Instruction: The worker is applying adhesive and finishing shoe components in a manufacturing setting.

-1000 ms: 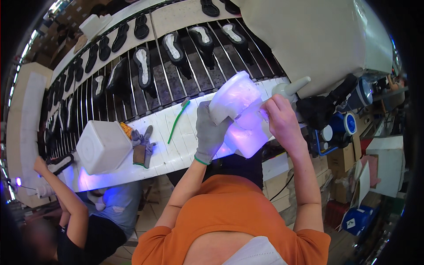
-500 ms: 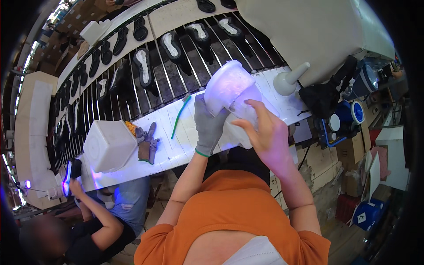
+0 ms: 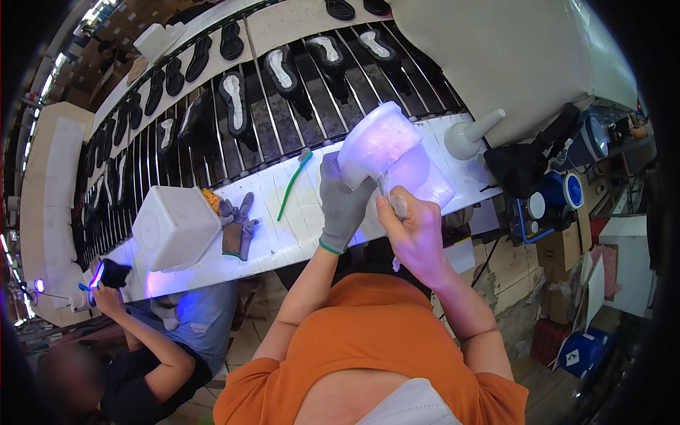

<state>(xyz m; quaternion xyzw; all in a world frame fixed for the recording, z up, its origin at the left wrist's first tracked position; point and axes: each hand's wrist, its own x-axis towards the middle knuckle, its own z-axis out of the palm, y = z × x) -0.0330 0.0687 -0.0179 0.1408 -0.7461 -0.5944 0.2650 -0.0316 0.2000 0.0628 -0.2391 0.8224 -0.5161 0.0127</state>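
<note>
A translucent white plastic tub (image 3: 375, 145) is tilted above the white bench, lit violet. My left hand (image 3: 340, 202), in a grey glove with a green cuff edge, is closed on the tub's near left side. My bare right hand (image 3: 418, 230) is closed beside the tub's near edge, around a crumpled piece of thin whitish film (image 3: 399, 207). A bit of the film hangs below the fist. To the left on the bench lies a brush with a green handle (image 3: 294, 185). A white bottle with a long spout (image 3: 467, 138) stands to the right.
Black shoes (image 3: 282, 73) with white-coated soles rest on a roller conveyor (image 3: 269, 134) beyond the bench. On the bench's left are a white square container (image 3: 176, 228) and a grey glove (image 3: 239, 227). A co-worker (image 3: 159, 365) at far left holds a black shoe (image 3: 110, 275).
My right hand has gone from spread fingers to a closed fist and moved slightly down. The film has bunched up in it, away from the tub. My left hand keeps its hold.
</note>
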